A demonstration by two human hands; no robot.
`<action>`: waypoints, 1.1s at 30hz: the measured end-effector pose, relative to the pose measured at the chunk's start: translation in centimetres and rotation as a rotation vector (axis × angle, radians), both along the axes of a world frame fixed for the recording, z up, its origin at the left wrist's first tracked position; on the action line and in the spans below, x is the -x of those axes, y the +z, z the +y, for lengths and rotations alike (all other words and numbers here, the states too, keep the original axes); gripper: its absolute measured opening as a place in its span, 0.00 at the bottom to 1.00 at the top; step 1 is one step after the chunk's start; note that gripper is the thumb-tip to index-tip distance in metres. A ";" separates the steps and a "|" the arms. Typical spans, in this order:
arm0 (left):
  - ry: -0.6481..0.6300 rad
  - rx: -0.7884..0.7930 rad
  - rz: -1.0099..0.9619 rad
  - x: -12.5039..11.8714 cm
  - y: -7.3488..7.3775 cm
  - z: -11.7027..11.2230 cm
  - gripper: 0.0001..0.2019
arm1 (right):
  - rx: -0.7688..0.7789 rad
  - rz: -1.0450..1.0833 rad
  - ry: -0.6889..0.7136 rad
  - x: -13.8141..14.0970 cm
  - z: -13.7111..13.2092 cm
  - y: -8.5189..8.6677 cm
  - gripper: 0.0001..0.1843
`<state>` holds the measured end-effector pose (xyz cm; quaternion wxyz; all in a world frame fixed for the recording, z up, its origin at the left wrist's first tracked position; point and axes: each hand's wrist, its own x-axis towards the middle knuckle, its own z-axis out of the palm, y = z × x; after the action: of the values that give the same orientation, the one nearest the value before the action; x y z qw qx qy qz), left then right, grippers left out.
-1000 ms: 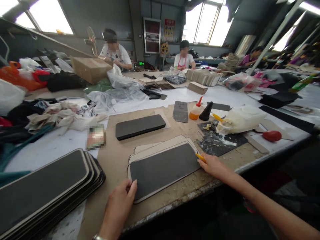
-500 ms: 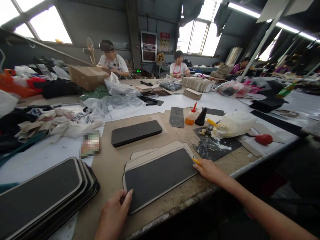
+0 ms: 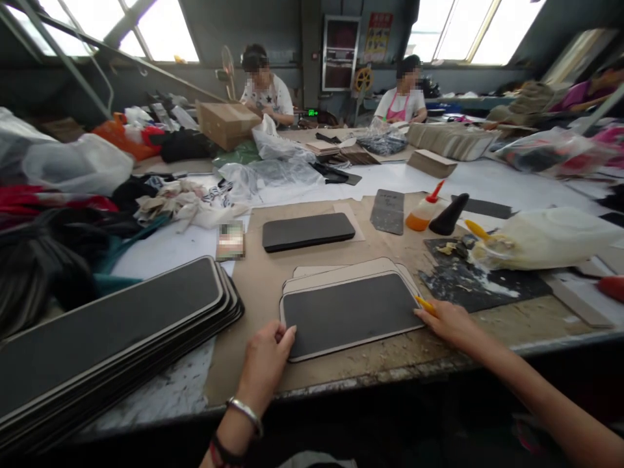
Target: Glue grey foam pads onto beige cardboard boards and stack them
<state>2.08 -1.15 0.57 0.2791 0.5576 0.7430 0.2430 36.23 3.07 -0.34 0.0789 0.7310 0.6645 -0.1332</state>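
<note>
A dark grey panel with a pale border lies in front of me, on top of several beige panels. My left hand is closed on its left edge, with the thumb on top; the other fingertips are partly hidden. At the opposite end, my right hand pinches a slim yellow tool whose tip points at the panel's right edge. The fingers of this hand touch the panel's corner. Behind the panel is a small stack of dark pieces.
Left stands a tall stack of bordered dark panels. Toward the right are a red-tipped glue bottle, a black cone, a glue-smeared board and a whitish plastic container. Two co-workers sit across the table.
My view has turned left, so the table's things appear farther right. Both hands keep their places at the panel's two ends, and the panel looks unmoved on the table.
</note>
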 end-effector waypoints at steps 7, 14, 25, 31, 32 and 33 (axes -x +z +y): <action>0.055 -0.013 -0.012 -0.3 0.0 -0.2 0.10 | -0.060 -0.007 0.052 -0.6 0.2 -0.9 0.16; 0.047 0.005 -0.030 -0.1 0.0 -0.2 0.10 | -0.015 -0.045 0.051 -0.1 0.3 -0.5 0.17; 0.037 -0.047 0.003 0.8 -0.8 -0.2 0.14 | 0.007 -0.035 -0.008 1.4 -0.4 1.4 0.17; 0.124 -0.024 -0.143 1.6 -1.7 0.5 0.21 | -0.037 0.010 -0.087 1.9 -1.1 2.5 0.14; 0.135 -0.011 -0.190 1.6 -1.7 0.6 0.23 | -0.059 0.023 -0.103 2.0 -1.2 2.6 0.14; 0.146 0.010 -0.248 1.5 -1.5 0.6 0.24 | -0.081 0.036 -0.116 2.0 -1.2 2.8 0.13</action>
<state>0.58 -0.55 -0.97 0.3531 0.4662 0.7426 0.3263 34.24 1.84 2.42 0.0294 0.7683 0.6273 -0.1235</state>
